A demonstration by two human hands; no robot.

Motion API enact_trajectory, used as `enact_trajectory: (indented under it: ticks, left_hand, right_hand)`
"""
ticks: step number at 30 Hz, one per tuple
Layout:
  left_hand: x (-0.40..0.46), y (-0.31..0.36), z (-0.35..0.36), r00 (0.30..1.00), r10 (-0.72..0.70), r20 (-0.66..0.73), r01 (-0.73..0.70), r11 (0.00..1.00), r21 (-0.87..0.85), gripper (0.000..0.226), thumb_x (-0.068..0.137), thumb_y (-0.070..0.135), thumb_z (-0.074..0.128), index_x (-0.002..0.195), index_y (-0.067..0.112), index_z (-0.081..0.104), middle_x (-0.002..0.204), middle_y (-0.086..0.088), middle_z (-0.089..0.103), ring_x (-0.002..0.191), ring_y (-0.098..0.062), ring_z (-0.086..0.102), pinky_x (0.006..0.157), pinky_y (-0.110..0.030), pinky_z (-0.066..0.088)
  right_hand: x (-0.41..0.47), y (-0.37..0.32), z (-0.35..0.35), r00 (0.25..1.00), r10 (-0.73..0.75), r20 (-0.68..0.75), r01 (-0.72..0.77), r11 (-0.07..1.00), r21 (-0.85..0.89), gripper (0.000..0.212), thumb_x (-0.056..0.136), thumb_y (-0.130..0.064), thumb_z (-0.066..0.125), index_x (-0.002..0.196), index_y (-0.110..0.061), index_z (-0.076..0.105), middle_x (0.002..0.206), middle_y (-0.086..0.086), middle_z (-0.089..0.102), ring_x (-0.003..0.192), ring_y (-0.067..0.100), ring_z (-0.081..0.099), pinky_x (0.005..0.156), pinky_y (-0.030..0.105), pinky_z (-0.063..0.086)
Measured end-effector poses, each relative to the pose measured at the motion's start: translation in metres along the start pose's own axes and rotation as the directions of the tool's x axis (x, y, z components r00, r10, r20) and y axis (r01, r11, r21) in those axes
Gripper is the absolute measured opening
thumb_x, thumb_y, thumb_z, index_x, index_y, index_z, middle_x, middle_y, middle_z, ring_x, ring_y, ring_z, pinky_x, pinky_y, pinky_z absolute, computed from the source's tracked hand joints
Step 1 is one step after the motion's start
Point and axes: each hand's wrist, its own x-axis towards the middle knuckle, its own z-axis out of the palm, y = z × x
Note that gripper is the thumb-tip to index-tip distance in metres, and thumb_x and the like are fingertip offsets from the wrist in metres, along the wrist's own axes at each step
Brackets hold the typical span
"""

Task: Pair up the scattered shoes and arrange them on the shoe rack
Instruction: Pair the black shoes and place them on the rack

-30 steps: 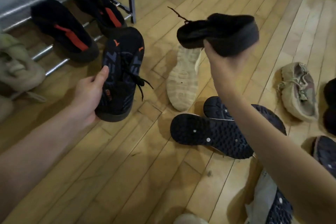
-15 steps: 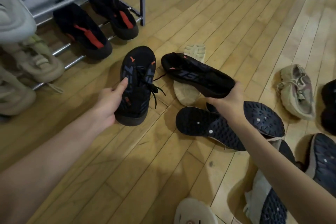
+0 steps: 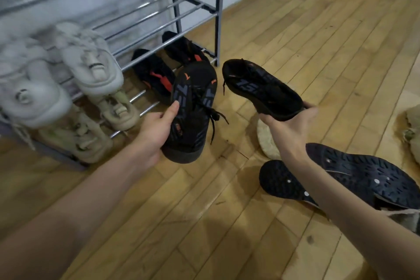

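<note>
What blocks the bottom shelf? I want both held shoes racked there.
The black-and-red pair already fills its right end, directly ahead of the shoe in the left hand; beige shoes fill the rest.

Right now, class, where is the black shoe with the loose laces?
In the head view, the laced black shoe is centre-left, held by the left hand before the shoe rack.

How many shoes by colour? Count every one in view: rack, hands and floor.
Black lace-up fabric shoes: 4
Dark shoes lying rubber sole up: 2
Pale grey and beige chunky trainers: 4
Tan shoes on the floor: 2
Total: 12
</note>
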Motion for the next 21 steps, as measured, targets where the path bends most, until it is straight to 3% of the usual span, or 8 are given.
enact_trajectory:
  ticks: [2, 5, 8, 12, 15, 18, 21]
  left_hand:
    - [-0.002, 0.016, -0.009, 0.996, 0.084, -0.022, -0.084, 0.996, -0.005, 0.034, 0.094, 0.043, 0.052, 0.093, 0.013, 0.069, 0.075, 0.011, 0.068, 0.067, 0.000, 0.063, 0.044, -0.006, 0.044]
    - [-0.005, 0.045, -0.022, 0.974, 0.212, -0.086, -0.216, 0.976, -0.042, 0.032, 0.094, 0.040, 0.054, 0.083, 0.014, 0.070, 0.074, 0.007, 0.072, 0.065, -0.001, 0.069, 0.053, -0.011, 0.050]
    - [0.003, 0.074, -0.031, 0.941, 0.298, -0.162, -0.314, 0.946, -0.082, 0.034, 0.093, 0.037, 0.057, 0.093, 0.005, 0.070, 0.089, -0.005, 0.073, 0.081, -0.015, 0.070, 0.071, -0.025, 0.055]
    - [0.028, 0.105, -0.036, 0.913, 0.341, -0.224, -0.361, 0.931, -0.053, 0.027, 0.089, 0.027, 0.064, 0.092, 0.000, 0.066, 0.078, -0.006, 0.069, 0.068, -0.014, 0.066, 0.058, -0.021, 0.049]
    - [0.053, 0.121, -0.040, 0.923, 0.302, -0.239, -0.331, 0.939, -0.093, 0.032, 0.086, 0.021, 0.064, 0.106, -0.003, 0.060, 0.091, -0.012, 0.068, 0.081, -0.022, 0.067, 0.059, -0.024, 0.047]
    - [0.077, 0.130, -0.045, 0.922, 0.294, -0.251, -0.323, 0.943, -0.082, 0.018, 0.089, 0.018, 0.059, 0.096, 0.001, 0.060, 0.083, -0.008, 0.063, 0.072, -0.015, 0.060, 0.052, -0.023, 0.041]
    - [0.103, 0.131, -0.048, 0.887, 0.326, -0.328, -0.354, 0.935, -0.030, 0.031, 0.092, 0.024, 0.053, 0.103, -0.003, 0.061, 0.094, -0.012, 0.064, 0.081, -0.019, 0.059, 0.058, -0.026, 0.040]
  right_hand:
    - [-0.001, -0.020, 0.008, 0.998, -0.044, -0.040, 0.047, 0.996, 0.079, 0.076, 0.066, -0.031, 0.084, 0.116, -0.017, 0.028, 0.126, 0.009, 0.036, 0.120, 0.020, 0.042, 0.098, 0.021, 0.045]
    - [0.005, -0.054, 0.018, 0.993, -0.104, -0.057, 0.112, 0.977, 0.180, 0.080, 0.069, -0.031, 0.084, 0.124, -0.013, 0.028, 0.129, 0.009, 0.038, 0.120, 0.014, 0.044, 0.093, 0.011, 0.044]
    - [0.023, -0.081, 0.037, 0.992, -0.125, 0.009, 0.119, 0.959, 0.257, 0.081, 0.067, -0.031, 0.084, 0.123, -0.016, 0.027, 0.130, 0.009, 0.039, 0.122, 0.015, 0.044, 0.099, 0.019, 0.045]
    - [0.047, -0.117, 0.074, 0.992, -0.097, 0.078, 0.070, 0.955, 0.287, 0.075, 0.069, -0.021, 0.083, 0.120, -0.014, 0.029, 0.132, 0.011, 0.034, 0.122, 0.019, 0.042, 0.104, 0.029, 0.042]
    - [0.063, -0.135, 0.110, 0.991, -0.068, 0.112, 0.031, 0.952, 0.304, 0.076, 0.074, -0.014, 0.081, 0.129, -0.005, 0.029, 0.135, 0.012, 0.030, 0.120, 0.018, 0.040, 0.099, 0.022, 0.038]
    - [0.082, -0.147, 0.150, 0.979, -0.024, 0.202, -0.053, 0.929, 0.367, 0.082, 0.074, -0.019, 0.081, 0.135, -0.007, 0.027, 0.143, 0.012, 0.033, 0.125, 0.022, 0.043, 0.095, 0.022, 0.038]
    - [0.096, -0.156, 0.178, 0.977, 0.008, 0.215, -0.084, 0.935, 0.345, 0.081, 0.079, -0.017, 0.078, 0.136, -0.006, 0.022, 0.145, 0.013, 0.025, 0.128, 0.022, 0.040, 0.099, 0.023, 0.038]
